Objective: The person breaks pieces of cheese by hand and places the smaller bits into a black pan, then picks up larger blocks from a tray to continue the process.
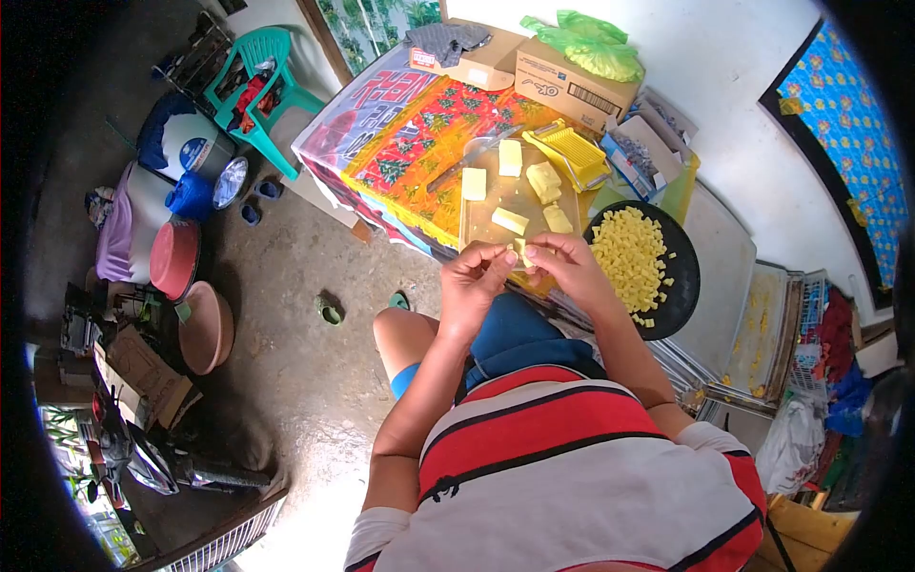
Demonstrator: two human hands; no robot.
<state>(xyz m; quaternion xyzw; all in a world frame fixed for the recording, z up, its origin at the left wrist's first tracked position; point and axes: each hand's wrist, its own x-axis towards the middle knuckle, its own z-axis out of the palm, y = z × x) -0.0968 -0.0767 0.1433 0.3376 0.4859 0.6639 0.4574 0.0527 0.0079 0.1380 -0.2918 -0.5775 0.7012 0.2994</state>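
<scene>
My left hand (471, 284) and my right hand (572, 272) meet at the near edge of a pale cutting board (481, 221). Fingers of both hands are closed in a pinch on a small yellow piece (518, 248), which they partly hide. On the board lie several yellow dough-like blocks (510, 157), some rectangular and some rougher in shape. Right of my right hand, a round black pan (683, 286) holds many small yellow cubes (629, 253). Behind the board sits a yellow ribbed plastic tool (572, 153). A long knife (467, 164) lies at the board's left side.
A patterned orange cloth (400, 157) covers the table. Cardboard boxes (572, 91) stand at its back, one under a green plastic bag (586, 48). Metal trays (753, 334) are at the right. Leftward are a green chair (257, 81) and basins (205, 329) on the floor.
</scene>
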